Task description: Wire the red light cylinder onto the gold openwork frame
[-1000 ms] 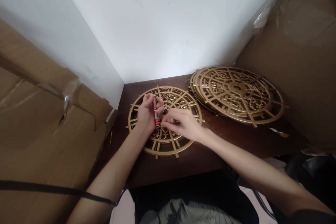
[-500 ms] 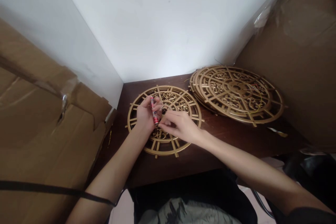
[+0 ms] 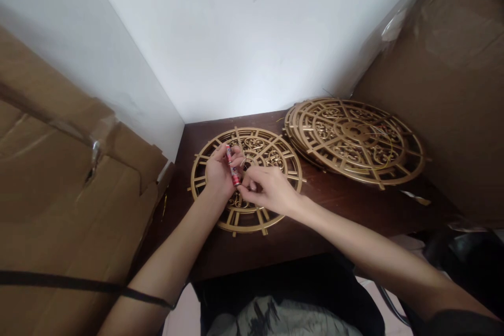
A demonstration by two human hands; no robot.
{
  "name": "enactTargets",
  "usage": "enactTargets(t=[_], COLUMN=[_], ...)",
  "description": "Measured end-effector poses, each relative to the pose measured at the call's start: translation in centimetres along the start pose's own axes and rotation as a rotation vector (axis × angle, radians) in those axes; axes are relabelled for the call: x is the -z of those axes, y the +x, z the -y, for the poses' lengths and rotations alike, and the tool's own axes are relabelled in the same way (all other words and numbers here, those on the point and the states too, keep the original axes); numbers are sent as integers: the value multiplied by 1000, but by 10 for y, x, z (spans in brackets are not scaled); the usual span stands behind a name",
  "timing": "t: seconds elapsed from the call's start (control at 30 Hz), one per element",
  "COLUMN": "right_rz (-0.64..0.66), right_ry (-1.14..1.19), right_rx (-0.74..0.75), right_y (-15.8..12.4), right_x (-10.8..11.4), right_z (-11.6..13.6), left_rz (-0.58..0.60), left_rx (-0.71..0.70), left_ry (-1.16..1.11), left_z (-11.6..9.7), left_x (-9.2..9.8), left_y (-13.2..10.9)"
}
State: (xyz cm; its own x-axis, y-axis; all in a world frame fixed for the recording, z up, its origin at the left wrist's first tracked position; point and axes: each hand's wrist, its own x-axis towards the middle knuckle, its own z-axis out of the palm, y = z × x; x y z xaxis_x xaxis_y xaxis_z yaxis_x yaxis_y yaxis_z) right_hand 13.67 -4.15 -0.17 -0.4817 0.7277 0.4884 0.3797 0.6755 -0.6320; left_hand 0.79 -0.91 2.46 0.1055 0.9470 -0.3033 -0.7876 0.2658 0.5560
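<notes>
Red tube [image 3: 232, 166] tilted further left, long axis near-upright

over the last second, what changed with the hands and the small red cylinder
The left hand tipped the small red cylinder a little, top further left. The right hand drew its fingertips closer to its lower end. The left hand kept its hold. The gold openwork disc beneath, the stack of gold discs and the dark brown wooden table stayed put.

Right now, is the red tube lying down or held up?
Held up: the left hand pinches the red tube, slanted, above the gold wheel.
</notes>
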Motion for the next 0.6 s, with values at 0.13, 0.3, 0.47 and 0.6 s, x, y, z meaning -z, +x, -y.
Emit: enactTargets(t=[0.13,0.3,0.47,0.6], right_rz=[-12,-7,-5,2], right_ry=[-14,-33,-64,-81], right_rx=[-10,-53,-105,-103], right_y=[0,0,0,0], right_x=[-1,-1,-1,-2], right_z=[0,2,3,2], left_rz=[-9,-30,-4,23], left_rx=[-15,-37,-56,-50], left_ry=[6,27,64,99], left_z=[1,3,5,5], left_x=[-1,-1,-1,0], left_y=[-1,-1,0,0])
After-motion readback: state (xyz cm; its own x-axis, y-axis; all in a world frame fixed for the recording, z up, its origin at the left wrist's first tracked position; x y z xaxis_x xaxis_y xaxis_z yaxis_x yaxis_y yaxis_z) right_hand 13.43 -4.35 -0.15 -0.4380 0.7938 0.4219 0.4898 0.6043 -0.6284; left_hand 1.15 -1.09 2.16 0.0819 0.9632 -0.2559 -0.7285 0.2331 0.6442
